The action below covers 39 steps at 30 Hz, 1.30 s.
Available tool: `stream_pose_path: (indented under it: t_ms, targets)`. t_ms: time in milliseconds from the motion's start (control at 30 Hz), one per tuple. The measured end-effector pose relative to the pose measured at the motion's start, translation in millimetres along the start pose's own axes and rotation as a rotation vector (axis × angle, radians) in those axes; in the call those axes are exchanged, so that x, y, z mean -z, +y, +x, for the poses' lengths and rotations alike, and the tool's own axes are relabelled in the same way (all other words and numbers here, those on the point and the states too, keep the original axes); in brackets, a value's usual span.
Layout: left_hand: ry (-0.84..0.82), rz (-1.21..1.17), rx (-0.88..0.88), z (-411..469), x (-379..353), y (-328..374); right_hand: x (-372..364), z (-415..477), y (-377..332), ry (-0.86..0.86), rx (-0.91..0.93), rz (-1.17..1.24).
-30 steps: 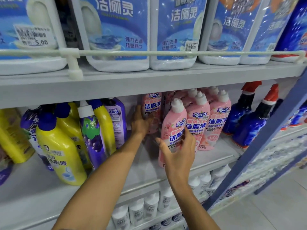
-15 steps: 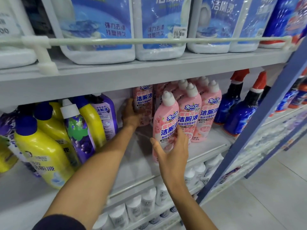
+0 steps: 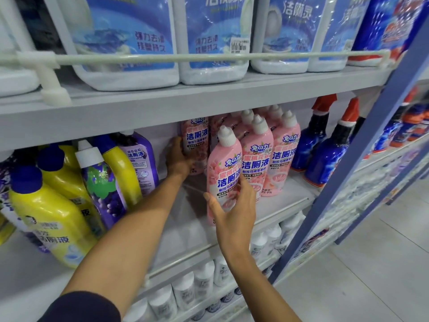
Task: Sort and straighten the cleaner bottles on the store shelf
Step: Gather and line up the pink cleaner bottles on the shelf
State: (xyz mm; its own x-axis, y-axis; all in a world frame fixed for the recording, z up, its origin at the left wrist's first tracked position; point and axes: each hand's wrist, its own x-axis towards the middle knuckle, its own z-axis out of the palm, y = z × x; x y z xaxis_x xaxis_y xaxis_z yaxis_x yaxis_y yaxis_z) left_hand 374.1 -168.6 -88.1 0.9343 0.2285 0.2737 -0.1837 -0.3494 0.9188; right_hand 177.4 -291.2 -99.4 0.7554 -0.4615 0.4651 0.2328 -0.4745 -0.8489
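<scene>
The left hand (image 3: 178,159) grips a pink plastic bottle (image 3: 196,145) deep on the grey shelf (image 3: 274,205); the right hand (image 3: 232,212) wraps the white-capped front pink bottle (image 3: 224,168) near the shelf's front edge.

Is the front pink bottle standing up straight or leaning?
Leaning. The front pink bottle tilts, white cap toward the right, with the right hand around its lower part.

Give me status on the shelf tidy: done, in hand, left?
Done: two pink bottles at the right stand upright, labels forward. In hand: the right hand grips the front pink bottle, and the left hand holds a pink bottle at the back. Left: yellow bottles and purple bottles lean, mixed together.
</scene>
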Motion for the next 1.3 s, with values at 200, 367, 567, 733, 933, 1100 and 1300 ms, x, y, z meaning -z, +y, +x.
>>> stream_pose_path:
  t_ms: [200, 367, 567, 733, 933, 1100, 1300]
  targets:
    - [0.01, 0.014, -0.006, 3.0, -4.3, -1.8, -1.0, 0.3, 1.7, -0.001, -0.004, -0.005]
    - [0.018, 0.006, -0.032, 4.0, -3.4, -1.2, -1.4, -0.1, 3.0, 0.006, -0.006, 0.008]
    - [-0.028, -0.027, -0.026, 8.7, -0.6, -8.7, -0.8, -1.1, 3.3, -0.002, 0.005, 0.01]
    - [-0.016, -0.004, -0.031, 6.4, 0.4, -6.1, -1.2, -2.5, 2.4, -0.002, 0.012, 0.019]
    - [-0.033, 0.015, -0.028, 7.4, 3.5, -2.7, -8.3, -3.3, 1.9, 0.029, 0.014, -0.007]
    - [-0.106, -0.005, 0.02, 6.9, 5.9, -1.4, -20.8, 0.3, -0.3, 0.033, 0.03, -0.029]
    - [-0.024, -0.023, 0.123, -22.5, 22.7, 18.1, -52.1, 20.1, 1.9, 0.047, -0.004, -0.015]
